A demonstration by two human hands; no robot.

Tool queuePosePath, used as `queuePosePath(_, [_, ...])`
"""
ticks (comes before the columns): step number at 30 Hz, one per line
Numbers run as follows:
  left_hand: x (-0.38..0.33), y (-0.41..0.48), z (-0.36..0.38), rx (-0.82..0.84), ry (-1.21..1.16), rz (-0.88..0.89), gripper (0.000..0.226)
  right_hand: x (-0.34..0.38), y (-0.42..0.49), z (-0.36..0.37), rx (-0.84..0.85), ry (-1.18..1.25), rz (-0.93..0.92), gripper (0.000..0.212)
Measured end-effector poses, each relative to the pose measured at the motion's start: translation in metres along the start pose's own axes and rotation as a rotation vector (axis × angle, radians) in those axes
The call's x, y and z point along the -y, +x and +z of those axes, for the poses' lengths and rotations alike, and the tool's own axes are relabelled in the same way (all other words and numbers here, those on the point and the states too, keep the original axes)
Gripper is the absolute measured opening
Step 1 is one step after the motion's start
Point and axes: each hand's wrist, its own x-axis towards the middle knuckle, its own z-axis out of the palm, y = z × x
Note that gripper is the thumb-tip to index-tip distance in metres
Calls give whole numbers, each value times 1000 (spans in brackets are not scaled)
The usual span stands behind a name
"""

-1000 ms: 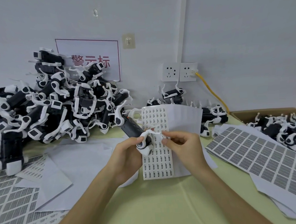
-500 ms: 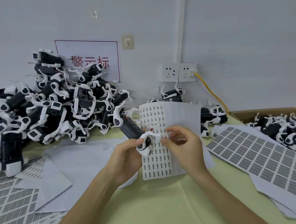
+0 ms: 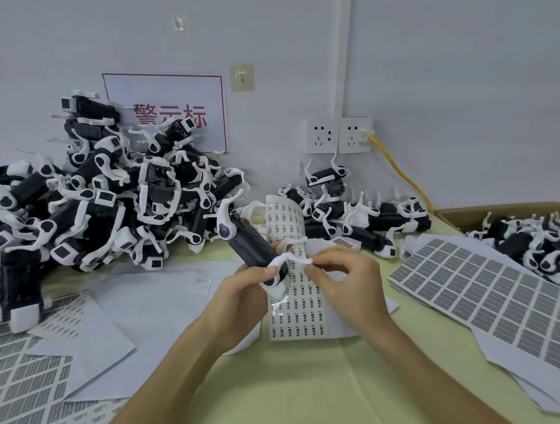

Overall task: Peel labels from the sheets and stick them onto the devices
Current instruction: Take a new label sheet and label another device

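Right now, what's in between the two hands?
The head view shows the white end of the device there, held by the left hand and pinched by the right hand, with the label sheet behind it.

Assembly workshop: heaped devices (image 3: 109,207), label sheets (image 3: 491,301) crowd table (image 3: 281,390).

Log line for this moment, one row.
left hand: grips device | right hand: pinches device's white arm | label sheet: curled up behind device | stage: sticking, unconfirmed
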Motion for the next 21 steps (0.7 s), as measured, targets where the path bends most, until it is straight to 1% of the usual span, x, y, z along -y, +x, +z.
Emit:
queuePosePath(3, [0, 0, 2, -6, -21, -5, 75, 0, -1, -1, -43, -23, -41, 15])
queuePosePath(7, [-1, 0, 4, 34, -26, 5, 86, -1, -1, 0, -87, -40, -62, 19])
queuePosePath(9, [-1, 0, 3, 17, -58, 12, 86, -3, -1, 0, -97, -55, -90, 19])
queuePosePath(12, [-1, -1, 5, 9, -86, -7, 74, -5, -1, 1, -129, -98, -172, 20])
queuePosePath(15, [-4, -3, 7, 105, -74, 5, 48, -7, -1, 1, -150, -127, -216, 21])
queuePosePath(16, [-4, -3, 7, 109, -96, 10, 51, -7, 0, 1, -155, -135, -227, 20])
queuePosePath(18, [-4, -2, 7, 78, -150, 8, 70, -7, 0, 0, -158, -144, -244, 19])
queuePosePath(19, [-4, -1, 7, 72, -166, 10, 75, -7, 0, 0, -154, -143, -245, 18])
queuePosePath(21, [-5, -1, 7, 78, -152, 4, 72, -5, 0, 1, -134, -115, -203, 16])
